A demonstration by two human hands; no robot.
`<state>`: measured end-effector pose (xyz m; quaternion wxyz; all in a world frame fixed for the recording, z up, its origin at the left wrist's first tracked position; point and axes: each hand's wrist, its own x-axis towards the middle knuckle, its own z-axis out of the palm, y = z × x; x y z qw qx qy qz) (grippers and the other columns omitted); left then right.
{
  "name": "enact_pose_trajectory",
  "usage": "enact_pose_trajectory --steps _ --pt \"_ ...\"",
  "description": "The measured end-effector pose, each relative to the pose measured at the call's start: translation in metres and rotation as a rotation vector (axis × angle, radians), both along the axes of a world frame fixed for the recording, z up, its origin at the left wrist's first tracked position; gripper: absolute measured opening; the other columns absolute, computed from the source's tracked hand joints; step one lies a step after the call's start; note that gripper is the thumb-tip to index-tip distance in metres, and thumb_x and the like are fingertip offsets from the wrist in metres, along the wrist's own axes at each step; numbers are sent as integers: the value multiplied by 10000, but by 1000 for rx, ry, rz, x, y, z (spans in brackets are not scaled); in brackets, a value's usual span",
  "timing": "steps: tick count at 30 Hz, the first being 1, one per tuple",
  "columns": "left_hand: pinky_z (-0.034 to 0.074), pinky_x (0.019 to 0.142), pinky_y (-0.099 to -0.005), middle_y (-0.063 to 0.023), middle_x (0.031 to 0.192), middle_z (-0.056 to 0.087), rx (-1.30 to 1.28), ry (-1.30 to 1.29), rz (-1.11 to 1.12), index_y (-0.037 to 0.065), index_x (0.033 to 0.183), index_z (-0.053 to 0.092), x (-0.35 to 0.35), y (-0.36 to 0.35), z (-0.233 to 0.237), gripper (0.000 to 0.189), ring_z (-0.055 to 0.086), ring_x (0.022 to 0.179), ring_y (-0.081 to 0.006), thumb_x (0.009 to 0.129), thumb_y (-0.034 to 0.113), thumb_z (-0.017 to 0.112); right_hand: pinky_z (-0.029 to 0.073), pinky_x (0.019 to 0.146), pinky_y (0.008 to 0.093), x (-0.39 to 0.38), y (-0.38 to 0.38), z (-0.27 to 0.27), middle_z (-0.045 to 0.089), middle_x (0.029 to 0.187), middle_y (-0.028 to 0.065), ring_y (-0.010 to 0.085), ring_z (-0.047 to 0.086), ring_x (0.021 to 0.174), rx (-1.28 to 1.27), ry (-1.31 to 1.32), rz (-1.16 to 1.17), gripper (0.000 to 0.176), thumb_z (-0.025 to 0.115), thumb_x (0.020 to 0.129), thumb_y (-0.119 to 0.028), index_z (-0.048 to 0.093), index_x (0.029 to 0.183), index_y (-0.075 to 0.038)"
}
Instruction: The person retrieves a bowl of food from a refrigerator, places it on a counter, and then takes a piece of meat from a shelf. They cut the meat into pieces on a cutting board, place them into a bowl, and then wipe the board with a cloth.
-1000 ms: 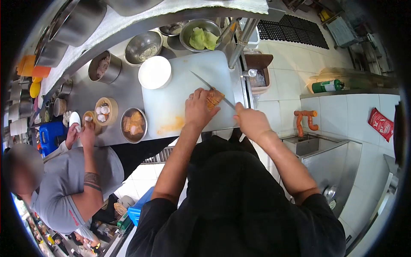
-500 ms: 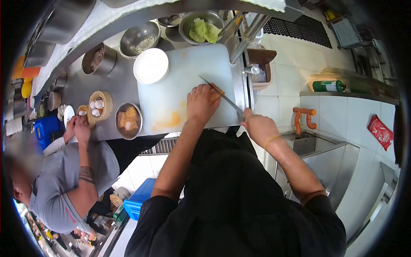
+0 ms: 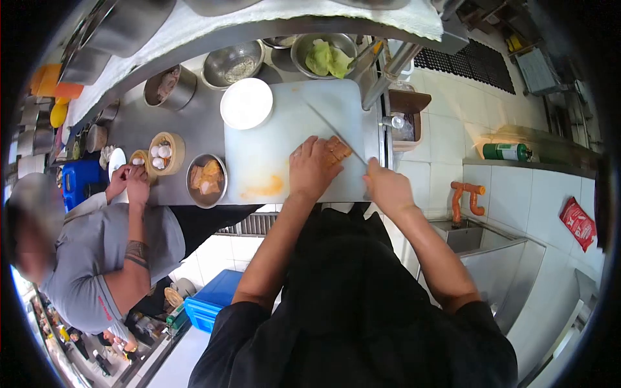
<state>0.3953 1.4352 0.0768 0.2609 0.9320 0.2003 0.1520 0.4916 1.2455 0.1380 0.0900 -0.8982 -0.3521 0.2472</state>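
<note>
My left hand (image 3: pixel 312 167) rests on the white cutting board (image 3: pixel 291 107), its fingers curled over an orange-brown piece of meat (image 3: pixel 337 150). Cut lines show in the part of the meat that sticks out past the fingers. My right hand (image 3: pixel 391 187) is wrapped round the handle of a long knife (image 3: pixel 331 127). Its blade slants across the board, along the right side of the meat, and the tip points to the far side. Beside the board's left edge stands a metal bowl (image 3: pixel 223 187) with more orange pieces. A white bowl (image 3: pixel 246 104) sits on the board's far left corner.
At the back are a bowl of lettuce (image 3: pixel 326 59), another metal bowl (image 3: pixel 233 66) and a metal pot (image 3: pixel 170 87). A co-worker (image 3: pixel 129 242) stands at left by a bamboo steamer (image 3: pixel 166 154) holding white round items. A metal post (image 3: pixel 385 87) rises near the board's far right corner.
The whole view has shifted, so the scene sits lower and farther right. Against the board, the knife has slid away from me, and more of the meat shows beside my left hand.
</note>
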Motion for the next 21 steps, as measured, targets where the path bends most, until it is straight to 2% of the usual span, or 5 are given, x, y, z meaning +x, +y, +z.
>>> enact_pose_trajectory --steps 3,10,14,19,21 --pt "497 972 -506 -167 1221 613 -111 171 74 73 1298 558 -20 1 -1 638 606 1144 -383 763 243 860 546 684 541 -1 -28 -2 707 839 205 438 694 756 -60 -74 -25 227 585 1008 -256 513 1130 -78" --pt "536 944 -479 -190 1175 618 -370 214 153 90 1330 523 -43 8 -6 566 627 1078 -419 825 81 778 537 655 538 -50 -39 -31 698 821 214 437 684 736 63 35 100 253 610 998 -234 503 1123 -42" --pt "550 886 -454 -184 1130 632 -179 -11 272 43 1308 565 -92 39 -13 552 648 1000 -376 803 56 787 529 688 551 -60 4 -35 688 815 226 450 679 777 83 95 207 281 595 1007 -274 485 1111 -37" --pt "544 908 -456 -167 1183 620 -407 209 433 59 1297 578 -123 65 41 518 629 1074 -386 821 116 776 535 710 552 -59 35 -20 700 863 228 443 688 812 42 119 292 288 573 1015 -293 499 1117 -33" --pt "522 947 -454 -171 1206 638 -108 44 511 46 1294 615 -144 87 31 490 635 1083 -382 844 179 756 530 703 556 -56 27 -20 700 858 229 450 685 809 40 102 236 283 583 1011 -288 495 1108 -38"
